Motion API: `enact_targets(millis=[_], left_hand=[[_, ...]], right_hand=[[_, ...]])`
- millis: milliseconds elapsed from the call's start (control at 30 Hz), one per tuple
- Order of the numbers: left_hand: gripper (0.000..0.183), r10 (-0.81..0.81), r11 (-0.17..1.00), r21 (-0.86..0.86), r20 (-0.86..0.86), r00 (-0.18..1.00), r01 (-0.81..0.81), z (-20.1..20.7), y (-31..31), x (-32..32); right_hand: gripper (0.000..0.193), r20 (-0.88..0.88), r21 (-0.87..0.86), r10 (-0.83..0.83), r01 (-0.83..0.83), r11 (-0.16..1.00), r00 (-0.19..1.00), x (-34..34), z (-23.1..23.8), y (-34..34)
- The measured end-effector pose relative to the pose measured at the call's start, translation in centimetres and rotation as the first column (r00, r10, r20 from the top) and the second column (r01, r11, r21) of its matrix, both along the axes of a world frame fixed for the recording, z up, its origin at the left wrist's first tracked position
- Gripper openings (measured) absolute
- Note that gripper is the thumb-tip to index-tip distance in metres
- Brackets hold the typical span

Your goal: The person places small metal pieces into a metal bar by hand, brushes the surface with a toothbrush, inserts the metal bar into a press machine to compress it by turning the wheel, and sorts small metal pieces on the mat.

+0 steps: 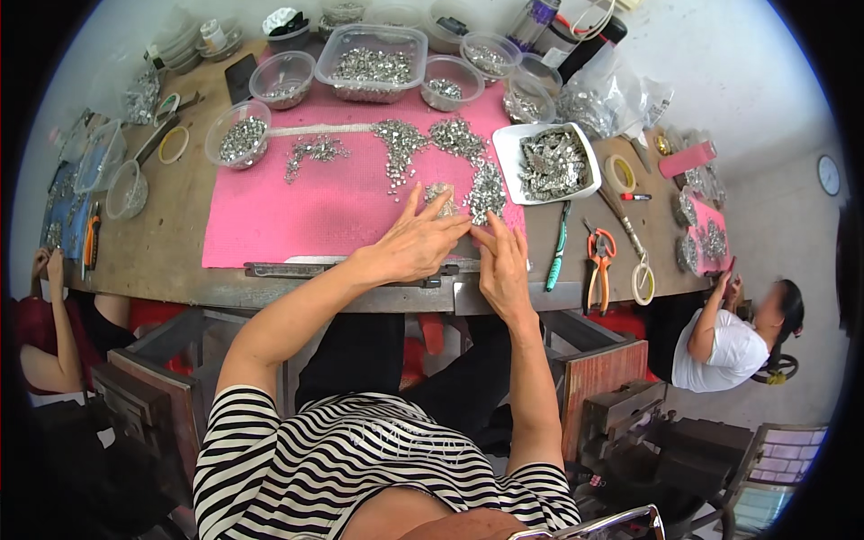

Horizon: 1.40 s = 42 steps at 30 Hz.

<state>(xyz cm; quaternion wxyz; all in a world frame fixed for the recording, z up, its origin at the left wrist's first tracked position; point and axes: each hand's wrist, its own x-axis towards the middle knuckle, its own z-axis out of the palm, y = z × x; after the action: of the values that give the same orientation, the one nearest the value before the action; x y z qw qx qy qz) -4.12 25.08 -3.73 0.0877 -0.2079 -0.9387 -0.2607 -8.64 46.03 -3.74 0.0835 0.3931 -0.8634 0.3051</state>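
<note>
Over a pink mat [297, 216], my left hand [418, 243] lies with its fingers spread, their tips touching a small light-coloured cluster of pieces [442, 193]. My right hand [506, 270] is close beside it, fingers stretched out and apart at the near edge of a pile of small silvery metal pieces [487, 191]. The fingertips of both hands almost meet. More loose piles of metal pieces [399, 148] lie farther back on the mat, with a thinner scatter [315, 153] to the left. Nothing visible is held in either hand.
A white tray of metal parts [553, 162] stands right of the mat. Clear plastic tubs [373, 72] line the back. Orange-handled pliers [598, 261], a green-handled tool [558, 247] and tape rolls [643, 283] lie at right. Other people sit at both sides.
</note>
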Motion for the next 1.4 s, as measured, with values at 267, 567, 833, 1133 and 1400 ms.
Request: enact_targets(millis=[267,567,833,1133,1400], left_hand=[[0.015,0.205,0.949,0.275,-0.161,0.965,-0.156,-0.3,-0.4,-1.8],[0.011,0.182,0.982,0.095,-0.199,0.963,-0.166,-0.4,0.5,-2.8],[0.016,0.135,0.983,-0.092,-0.233,0.963,-0.160,-2.2,1.3,-3.8],[0.013,0.214,0.976,0.036,-0.286,0.934,-0.213,0.1,-2.6,-0.1],[0.011,0.186,0.982,0.000,-0.149,0.971,-0.188,-0.7,-4.5,3.4]], right_hand=[[0.015,-0.156,-0.165,-0.193,0.167,0.972,0.969,-0.9,-0.5,-0.9],[0.012,-0.137,-0.093,-0.131,0.119,0.989,0.982,-0.8,-0.8,-1.9],[0.010,-0.131,-0.096,-0.182,0.170,0.981,0.975,-0.3,-1.3,-2.2],[0.009,-0.156,-0.053,-0.205,0.200,0.978,0.966,-0.6,-0.7,-3.2],[0.008,-0.180,0.058,-0.234,0.248,0.967,0.955,-0.5,-0.7,-3.2]])
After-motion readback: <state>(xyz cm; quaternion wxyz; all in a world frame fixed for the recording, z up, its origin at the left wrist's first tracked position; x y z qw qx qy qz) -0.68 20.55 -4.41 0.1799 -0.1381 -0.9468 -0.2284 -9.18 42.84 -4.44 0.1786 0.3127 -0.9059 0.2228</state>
